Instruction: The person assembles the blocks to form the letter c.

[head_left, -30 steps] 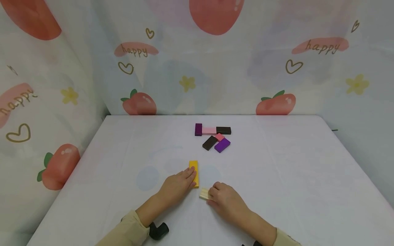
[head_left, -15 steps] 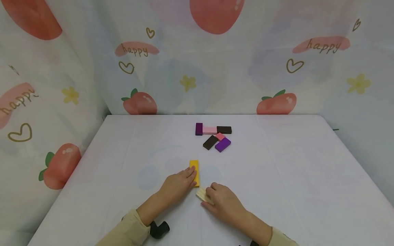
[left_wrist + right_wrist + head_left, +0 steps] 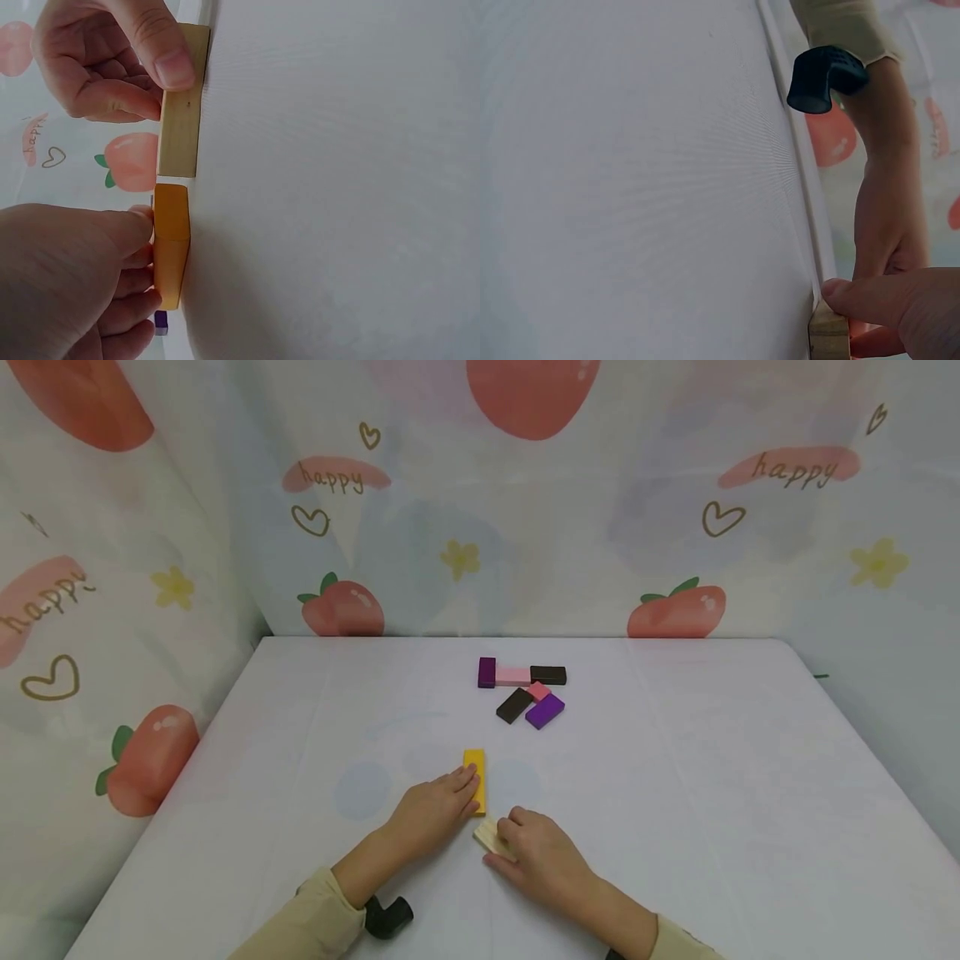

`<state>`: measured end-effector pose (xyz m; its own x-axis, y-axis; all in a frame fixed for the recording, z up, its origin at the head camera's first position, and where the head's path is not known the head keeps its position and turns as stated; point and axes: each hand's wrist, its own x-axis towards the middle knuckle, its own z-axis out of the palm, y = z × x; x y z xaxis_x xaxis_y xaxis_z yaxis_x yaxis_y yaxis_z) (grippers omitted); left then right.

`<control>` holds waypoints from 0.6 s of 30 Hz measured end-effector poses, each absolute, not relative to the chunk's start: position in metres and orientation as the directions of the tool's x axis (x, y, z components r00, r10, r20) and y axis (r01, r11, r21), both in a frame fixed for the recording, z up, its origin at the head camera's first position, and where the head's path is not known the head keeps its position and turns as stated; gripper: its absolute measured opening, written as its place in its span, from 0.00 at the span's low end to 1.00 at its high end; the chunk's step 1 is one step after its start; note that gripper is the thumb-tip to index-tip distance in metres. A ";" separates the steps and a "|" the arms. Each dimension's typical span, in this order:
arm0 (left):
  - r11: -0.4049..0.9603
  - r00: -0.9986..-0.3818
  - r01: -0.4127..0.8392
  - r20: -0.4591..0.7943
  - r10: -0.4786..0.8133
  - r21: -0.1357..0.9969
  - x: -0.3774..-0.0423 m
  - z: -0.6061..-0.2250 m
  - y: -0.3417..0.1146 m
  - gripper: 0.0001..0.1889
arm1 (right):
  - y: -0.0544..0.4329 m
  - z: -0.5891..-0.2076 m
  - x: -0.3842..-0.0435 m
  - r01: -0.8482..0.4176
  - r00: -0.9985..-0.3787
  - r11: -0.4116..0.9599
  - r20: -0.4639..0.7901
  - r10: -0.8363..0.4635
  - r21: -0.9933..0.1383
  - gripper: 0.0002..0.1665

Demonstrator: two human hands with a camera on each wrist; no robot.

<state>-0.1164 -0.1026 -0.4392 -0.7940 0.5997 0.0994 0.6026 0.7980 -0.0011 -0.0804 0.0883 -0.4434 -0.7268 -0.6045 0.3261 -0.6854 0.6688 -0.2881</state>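
Note:
A yellow block (image 3: pixel 473 758) lies lengthwise near the middle of the white table. My left hand (image 3: pixel 429 814) rests on it with fairly straight fingers, covering part of its top. In the left wrist view, the thumb and fingertips line the upper side of the same yellow block (image 3: pixel 172 262). Just nearer to me, my right hand (image 3: pixel 551 853) pinches a plain wooden block (image 3: pixel 487 834) between thumb and curled fingers. That wooden block (image 3: pixel 180 146) sits slantwise, a narrow gap from the yellow one's end. Seen from the right wrist, the thumb presses along the wooden block (image 3: pixel 829 339).
Farther back lie a dark purple block (image 3: pixel 487 672), a light pink block (image 3: pixel 513 677) and a black block (image 3: pixel 548 675) in a row. Before them, another black block (image 3: pixel 514 706), a small pink piece (image 3: pixel 538 692) and a violet block (image 3: pixel 545 711) cluster. A patterned cloth (image 3: pixel 540 527) hangs behind.
My right hand has drawn the wooden block slightly left and turned it, so it lies more slanted near the yellow block's end. The left hand stays on the yellow block.

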 end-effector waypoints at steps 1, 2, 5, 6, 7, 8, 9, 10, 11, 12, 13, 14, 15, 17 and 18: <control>0.799 -0.795 0.601 0.095 0.599 0.001 -0.117 -0.439 -0.103 0.23 | 0.088 -0.443 -0.080 -0.686 -0.726 0.668 0.328 -0.605 -0.286 0.17; 0.800 -0.797 0.600 0.089 0.597 0.003 -0.117 -0.439 -0.102 0.23 | 0.088 -0.443 -0.081 -0.686 -0.726 0.668 0.329 -0.604 -0.287 0.17; 0.805 -0.803 0.593 0.075 0.591 0.004 -0.117 -0.439 -0.102 0.23 | 0.086 -0.444 -0.080 -0.688 -0.724 0.669 0.334 -0.604 -0.282 0.17; 0.807 -0.805 0.591 0.070 0.589 0.004 -0.117 -0.439 -0.102 0.23 | 0.086 -0.444 -0.080 -0.689 -0.723 0.669 0.335 -0.604 -0.280 0.17; 0.808 -0.807 0.589 0.067 0.587 0.004 -0.116 -0.439 -0.102 0.23 | 0.086 -0.444 -0.080 -0.688 -0.723 0.670 0.334 -0.605 -0.279 0.17; 0.809 -0.808 0.587 0.064 0.586 0.006 -0.116 -0.439 -0.101 0.23 | 0.085 -0.443 -0.080 -0.688 -0.723 0.669 0.334 -0.605 -0.280 0.18; 0.810 -0.809 0.586 0.062 0.584 0.008 -0.116 -0.438 -0.101 0.23 | 0.085 -0.443 -0.080 -0.688 -0.724 0.669 0.332 -0.605 -0.280 0.17; 0.811 -0.810 0.585 0.061 0.583 0.010 -0.116 -0.438 -0.102 0.23 | 0.084 -0.442 -0.080 -0.688 -0.724 0.670 0.331 -0.605 -0.280 0.17; 0.812 -0.811 0.584 0.060 0.583 0.011 -0.116 -0.438 -0.102 0.23 | 0.084 -0.442 -0.079 -0.686 -0.725 0.671 0.329 -0.605 -0.280 0.18; 0.812 -0.811 0.584 0.060 0.582 0.013 -0.116 -0.438 -0.102 0.23 | 0.084 -0.442 -0.079 -0.685 -0.727 0.671 0.328 -0.604 -0.284 0.17; 0.812 -0.811 0.583 0.061 0.582 0.014 -0.116 -0.438 -0.102 0.23 | 0.084 -0.442 -0.079 -0.684 -0.728 0.672 0.327 -0.603 -0.283 0.17; 0.812 -0.811 0.583 0.063 0.581 0.015 -0.116 -0.439 -0.102 0.23 | 0.084 -0.441 -0.079 -0.683 -0.729 0.673 0.327 -0.601 -0.284 0.18; 0.812 -0.811 0.584 0.064 0.582 0.014 -0.116 -0.439 -0.102 0.23 | 0.083 -0.441 -0.079 -0.682 -0.730 0.675 0.328 -0.600 -0.283 0.18; 0.811 -0.810 0.585 0.068 0.583 0.013 -0.116 -0.440 -0.102 0.23 | 0.083 -0.441 -0.080 -0.681 -0.730 0.677 0.330 -0.598 -0.279 0.18; 0.811 -0.809 0.585 0.069 0.583 0.013 -0.116 -0.440 -0.102 0.23 | 0.083 -0.441 -0.080 -0.681 -0.730 0.677 0.331 -0.598 -0.279 0.18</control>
